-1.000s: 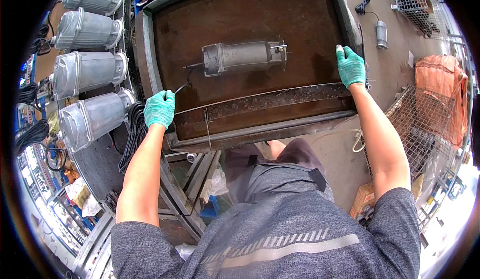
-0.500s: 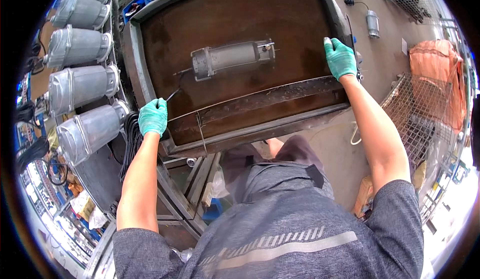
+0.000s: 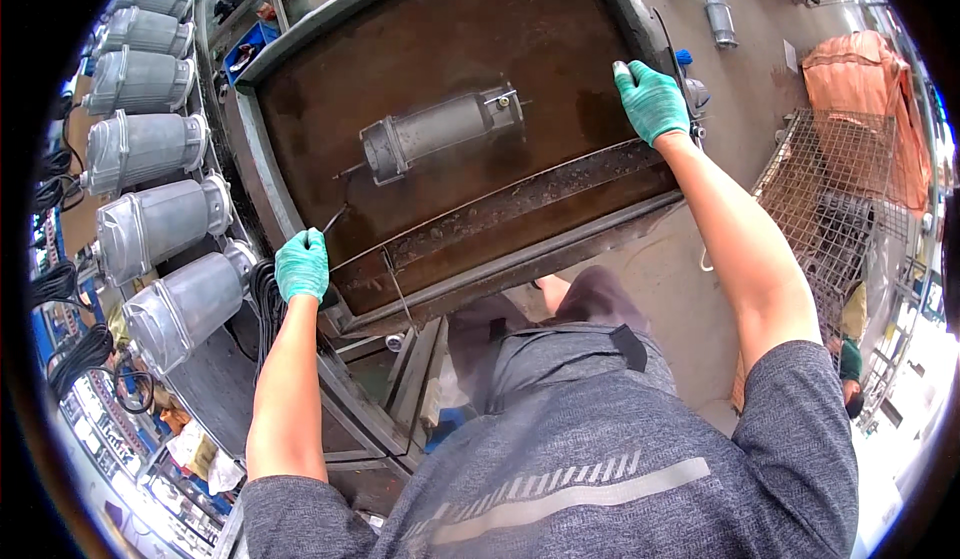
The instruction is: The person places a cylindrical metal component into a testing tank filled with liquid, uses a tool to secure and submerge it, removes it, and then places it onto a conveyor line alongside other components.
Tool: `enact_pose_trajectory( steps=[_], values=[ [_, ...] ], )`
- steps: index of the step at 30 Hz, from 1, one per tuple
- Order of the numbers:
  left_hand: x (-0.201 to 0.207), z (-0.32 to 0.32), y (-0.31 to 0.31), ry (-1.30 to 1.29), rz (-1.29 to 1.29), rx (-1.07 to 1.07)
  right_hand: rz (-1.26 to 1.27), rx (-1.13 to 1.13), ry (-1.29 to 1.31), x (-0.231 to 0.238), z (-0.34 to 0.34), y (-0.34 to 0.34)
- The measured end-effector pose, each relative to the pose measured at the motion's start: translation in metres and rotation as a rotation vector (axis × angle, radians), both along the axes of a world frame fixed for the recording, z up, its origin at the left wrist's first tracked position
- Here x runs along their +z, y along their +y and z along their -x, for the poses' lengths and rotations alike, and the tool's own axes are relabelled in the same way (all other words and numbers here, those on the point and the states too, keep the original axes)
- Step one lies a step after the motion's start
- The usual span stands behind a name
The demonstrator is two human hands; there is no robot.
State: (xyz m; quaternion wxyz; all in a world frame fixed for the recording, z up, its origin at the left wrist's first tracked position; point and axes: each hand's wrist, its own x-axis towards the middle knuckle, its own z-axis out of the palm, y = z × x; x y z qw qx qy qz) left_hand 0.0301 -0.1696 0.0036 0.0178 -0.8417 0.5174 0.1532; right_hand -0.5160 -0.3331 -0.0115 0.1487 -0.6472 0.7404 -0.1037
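A grey metal cylindrical pump [image 3: 440, 131] lies on its side in brownish water inside a wide metal tank [image 3: 262, 149]. From its left end a black cable [image 3: 337, 217] runs toward the tank's front left corner. There my left hand [image 3: 301, 265], in a green glove, is closed around the cable. My right hand [image 3: 653, 103], gloved in green too, is wrapped over the tank's right rim, with its thumb on the inner side. A metal bar [image 3: 530, 187] crosses the near part of the tank, between the pump and me.
Several grey pumps [image 3: 165, 209] stand in a row along the left, with coiled black cables [image 3: 268, 304] beside them. A wire mesh basket [image 3: 810, 194] and an orange sack [image 3: 860, 89] are at the right. Another pump [image 3: 719, 21] lies on the floor beyond the tank.
My view has turned, so the tank and pump appear tilted and shifted left. Both hands keep their places at the cable and the rim. Another person's arm now shows at the right edge.
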Motion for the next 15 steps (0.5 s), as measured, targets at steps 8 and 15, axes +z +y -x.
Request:
enact_pose_trajectory(
  steps=[8, 15],
  values=[
    [-0.0012, -0.0025, 0.0013, -0.001, -0.005, 0.035, -0.001, 0.007, 0.013, -0.0019, -0.0016, 0.0002],
    [-0.0003, -0.0031, 0.0005, -0.02, -0.026, 0.018, -0.018, -0.002, 0.002, -0.0016, -0.0016, -0.0006]
  ],
)
